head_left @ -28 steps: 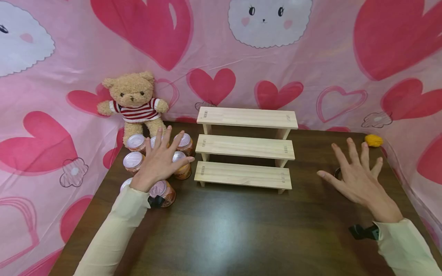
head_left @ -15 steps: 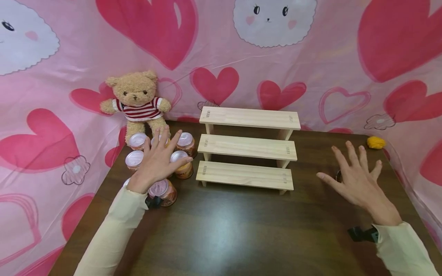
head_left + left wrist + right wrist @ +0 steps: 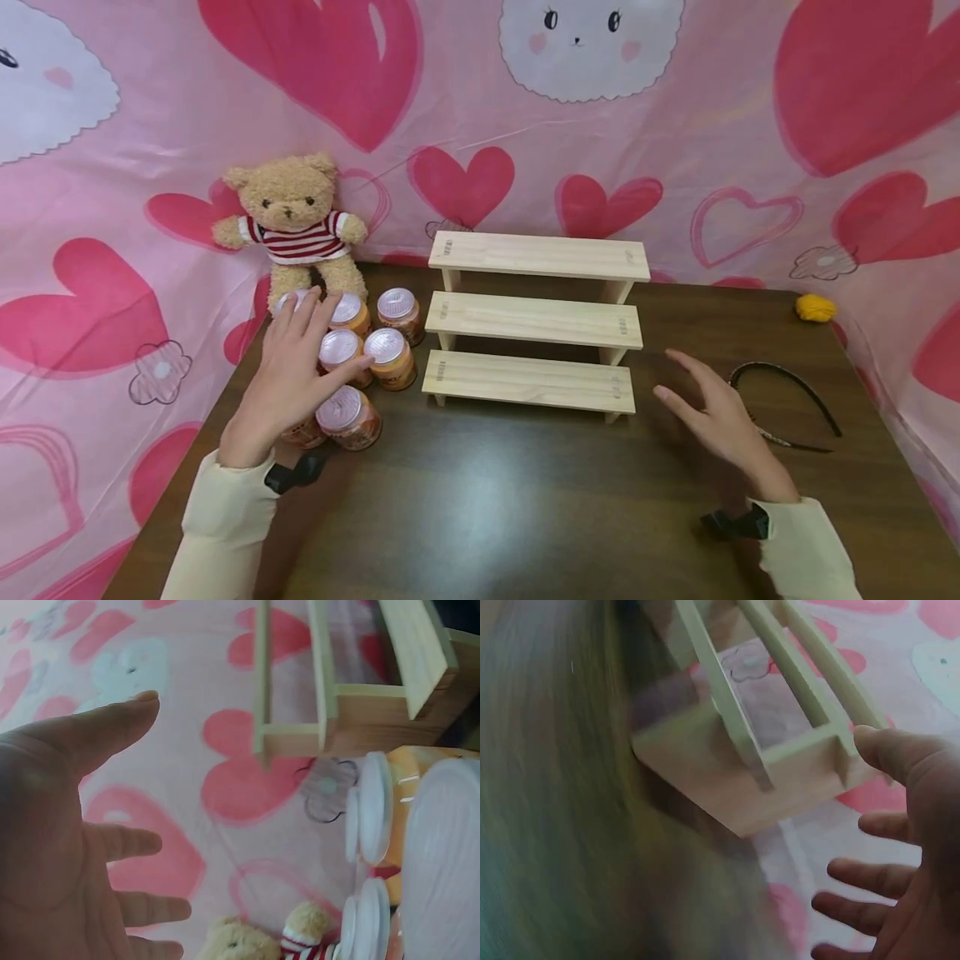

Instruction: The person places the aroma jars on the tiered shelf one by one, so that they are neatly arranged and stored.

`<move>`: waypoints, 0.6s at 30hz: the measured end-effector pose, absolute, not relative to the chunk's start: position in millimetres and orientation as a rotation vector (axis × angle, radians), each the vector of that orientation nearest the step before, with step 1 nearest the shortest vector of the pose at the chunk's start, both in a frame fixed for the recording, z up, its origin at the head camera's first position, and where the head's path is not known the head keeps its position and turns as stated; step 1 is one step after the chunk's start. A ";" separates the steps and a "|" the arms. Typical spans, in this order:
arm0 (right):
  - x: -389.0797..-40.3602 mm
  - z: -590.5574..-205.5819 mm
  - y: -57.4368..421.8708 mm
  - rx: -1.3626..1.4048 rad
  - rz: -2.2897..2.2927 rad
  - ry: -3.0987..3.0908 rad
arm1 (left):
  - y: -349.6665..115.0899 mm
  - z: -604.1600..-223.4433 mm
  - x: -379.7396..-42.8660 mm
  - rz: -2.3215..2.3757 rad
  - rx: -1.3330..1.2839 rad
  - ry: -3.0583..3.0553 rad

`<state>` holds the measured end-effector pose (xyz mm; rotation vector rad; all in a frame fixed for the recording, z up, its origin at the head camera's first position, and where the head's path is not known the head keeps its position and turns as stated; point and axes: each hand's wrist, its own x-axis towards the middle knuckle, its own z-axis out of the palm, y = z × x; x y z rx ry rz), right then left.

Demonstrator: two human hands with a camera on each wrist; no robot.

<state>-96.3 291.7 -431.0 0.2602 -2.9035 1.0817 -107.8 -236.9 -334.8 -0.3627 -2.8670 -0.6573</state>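
My left hand [image 3: 285, 375] hovers over the left part of a group of lidded jars, fingers spread and holding nothing. Orange-brown labels and pale ridged lids mark the jars; one jar [image 3: 349, 417] stands nearest me, another jar [image 3: 390, 358] farther right. Some are partly hidden by the hand. My right hand [image 3: 716, 417] is in the air over the table, right of a three-tier wooden display stand [image 3: 528, 379], with thumb and fingers apart and nothing between them. Just beyond that hand lies a dark, thin headband [image 3: 813, 392]. The right wrist view shows the stand [image 3: 742, 765] past the fingertips.
A teddy bear [image 3: 288, 212] in a striped shirt sits behind the jars against a pink heart-patterned cloth [image 3: 465, 100]. At the back right corner of the brown table [image 3: 480, 517] lies a small yellow bundle [image 3: 815, 307].
My left hand has drawn back toward the left, uncovering more jars. The right hand has moved left and turned toward the stand, bringing the headband into view.
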 end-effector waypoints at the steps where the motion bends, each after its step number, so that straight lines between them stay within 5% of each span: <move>1: -97.0 -436.1 288.3 0.253 1.135 -2.877 | -240.1 -335.0 -105.0 -0.696 -0.375 -2.833; 18: -101.1 -478.9 265.3 0.331 1.452 -2.568 | -284.3 -354.3 -79.5 -1.056 -0.325 -2.573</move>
